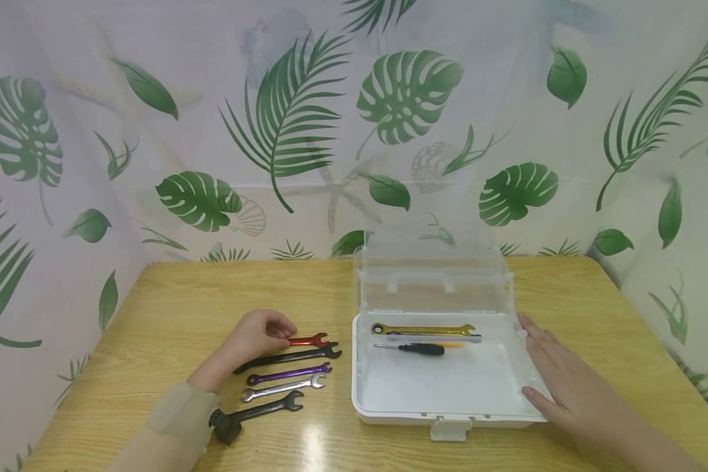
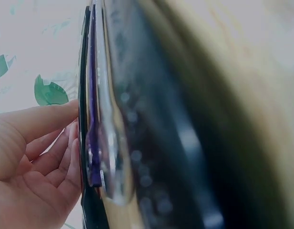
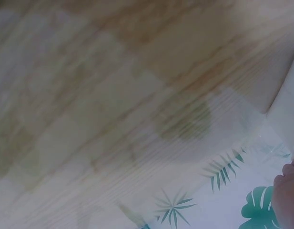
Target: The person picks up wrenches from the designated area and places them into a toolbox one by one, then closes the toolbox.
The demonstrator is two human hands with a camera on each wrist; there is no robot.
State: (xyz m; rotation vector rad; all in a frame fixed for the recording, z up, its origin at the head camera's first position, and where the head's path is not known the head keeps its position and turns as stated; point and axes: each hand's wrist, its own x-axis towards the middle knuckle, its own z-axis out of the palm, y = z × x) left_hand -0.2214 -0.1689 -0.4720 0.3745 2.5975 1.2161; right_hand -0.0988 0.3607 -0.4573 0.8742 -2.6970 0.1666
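Note:
At the left of the table, my left hand (image 1: 262,334) has thumb and fingers at the left end of a red wrench (image 1: 309,340), pinching it; that end is hidden by the hand. Below it lie a long black wrench (image 1: 295,357), a purple wrench (image 1: 292,373), a silver wrench (image 1: 283,388) and a dark wrench (image 1: 268,408), roughly parallel. In the left wrist view, the purple wrench (image 2: 93,119) and silver wrench (image 2: 113,162) stand before the hand (image 2: 37,162). My right hand (image 1: 566,377) rests with extended fingers along the right wall of a white toolbox (image 1: 389,417).
Inside the toolbox lie a gold wrench (image 1: 425,330), a pale wrench (image 1: 436,338), a black-handled screwdriver (image 1: 421,349) and something orange, partly covered. The clear lid (image 1: 436,292) stands raised at the back, its latch (image 1: 450,429) at the front. A leaf-patterned sheet (image 1: 307,131) hangs behind the table.

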